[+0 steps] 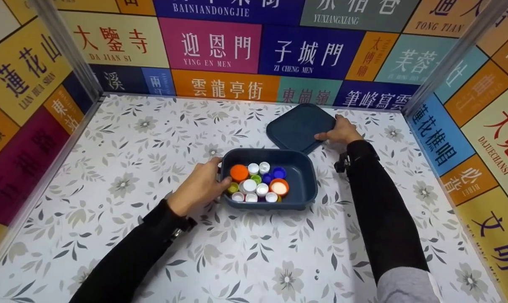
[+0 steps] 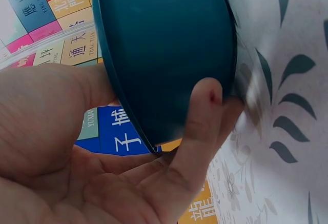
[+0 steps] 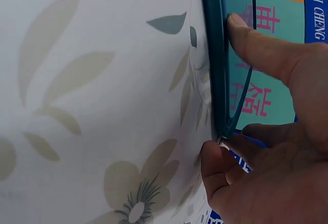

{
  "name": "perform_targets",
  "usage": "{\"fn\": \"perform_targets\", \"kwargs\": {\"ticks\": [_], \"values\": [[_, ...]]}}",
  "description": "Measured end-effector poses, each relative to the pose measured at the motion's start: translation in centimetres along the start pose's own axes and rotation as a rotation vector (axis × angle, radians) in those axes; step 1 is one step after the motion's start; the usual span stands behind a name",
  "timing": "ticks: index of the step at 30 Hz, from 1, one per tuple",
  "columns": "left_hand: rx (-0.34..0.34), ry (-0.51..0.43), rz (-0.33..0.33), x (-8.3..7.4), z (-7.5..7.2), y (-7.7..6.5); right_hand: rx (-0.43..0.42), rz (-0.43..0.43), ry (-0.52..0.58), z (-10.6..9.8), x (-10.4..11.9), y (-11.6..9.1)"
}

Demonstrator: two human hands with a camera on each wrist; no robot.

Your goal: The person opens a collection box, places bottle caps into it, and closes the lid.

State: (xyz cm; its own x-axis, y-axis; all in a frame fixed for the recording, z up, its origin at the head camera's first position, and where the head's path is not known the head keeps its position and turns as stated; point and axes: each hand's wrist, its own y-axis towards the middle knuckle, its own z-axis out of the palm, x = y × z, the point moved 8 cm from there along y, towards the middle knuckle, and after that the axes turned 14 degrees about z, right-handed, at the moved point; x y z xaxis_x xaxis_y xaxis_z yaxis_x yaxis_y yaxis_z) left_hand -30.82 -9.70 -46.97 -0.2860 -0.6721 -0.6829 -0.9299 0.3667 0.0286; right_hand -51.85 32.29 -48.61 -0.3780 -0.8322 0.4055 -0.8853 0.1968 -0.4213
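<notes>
A dark blue-green rectangular box [image 1: 299,183] stands uncovered on the table, with several bottle caps [image 1: 249,186] in white, orange, green and blue gathered in its left and middle part. My left hand [image 1: 201,183] grips the box's left end, its thumb over the rim; the left wrist view shows fingers against the outer wall [image 2: 164,44]. Behind and to the right of the box lies its matching lid [image 1: 300,126]. My right hand [image 1: 342,131] holds the lid's right edge, thumb on top and fingers curled at the rim, as the right wrist view shows.
A white tablecloth [image 1: 123,185] with grey leaves and flowers covers the table. Colourful panels [image 1: 210,46] with printed characters wall it in at the back and both sides. The lid's far corner is close to the back panel.
</notes>
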Motion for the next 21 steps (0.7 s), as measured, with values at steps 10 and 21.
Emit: {"fn": "perform_targets", "kwargs": {"ticks": [10,21], "values": [[0.008,0.010,-0.008,0.0,0.1,-0.1,-0.051,-0.015,-0.052,0.3,0.2,-0.6],[-0.020,0.016,0.010,-0.2,-0.4,0.2,-0.028,-0.002,0.141,-0.3,-1.5,-0.7]]}}
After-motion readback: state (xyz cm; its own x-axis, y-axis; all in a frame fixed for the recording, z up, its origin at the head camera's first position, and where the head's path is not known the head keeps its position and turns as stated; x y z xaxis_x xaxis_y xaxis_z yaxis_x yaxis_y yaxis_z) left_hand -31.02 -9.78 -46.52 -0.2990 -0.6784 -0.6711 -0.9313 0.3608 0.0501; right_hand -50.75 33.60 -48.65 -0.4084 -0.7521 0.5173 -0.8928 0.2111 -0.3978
